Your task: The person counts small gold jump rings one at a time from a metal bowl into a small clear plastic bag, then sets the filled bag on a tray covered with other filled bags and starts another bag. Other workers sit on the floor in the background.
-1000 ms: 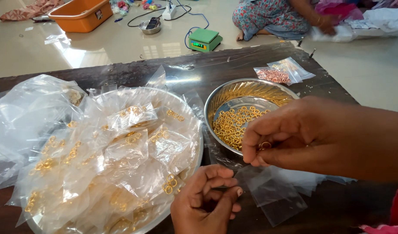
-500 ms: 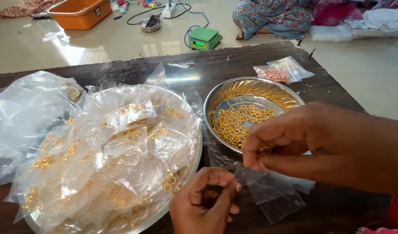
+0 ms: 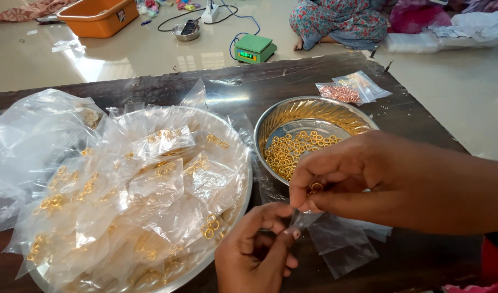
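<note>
While the right hand [image 3: 362, 179] pinches gold rings [image 3: 316, 188], the left hand [image 3: 257, 252] grips a clear pouch [image 3: 306, 218].

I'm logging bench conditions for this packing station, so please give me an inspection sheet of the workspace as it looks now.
Surface: dark wooden table, glossy, partly covered.
Job's things: round steel bowl holding loose small gold rings; small clear plastic pouch between both hands.
Clutter: large steel tray heaped with filled clear packets; empty clear bags; two packets of pinkish pieces.
Grips: right hand pinches a gold ring; left hand holds the pouch mouth.
Cables: blue and black leads on the floor.
Surroundings: green digital scale, orange plastic tub, seated person.
</note>
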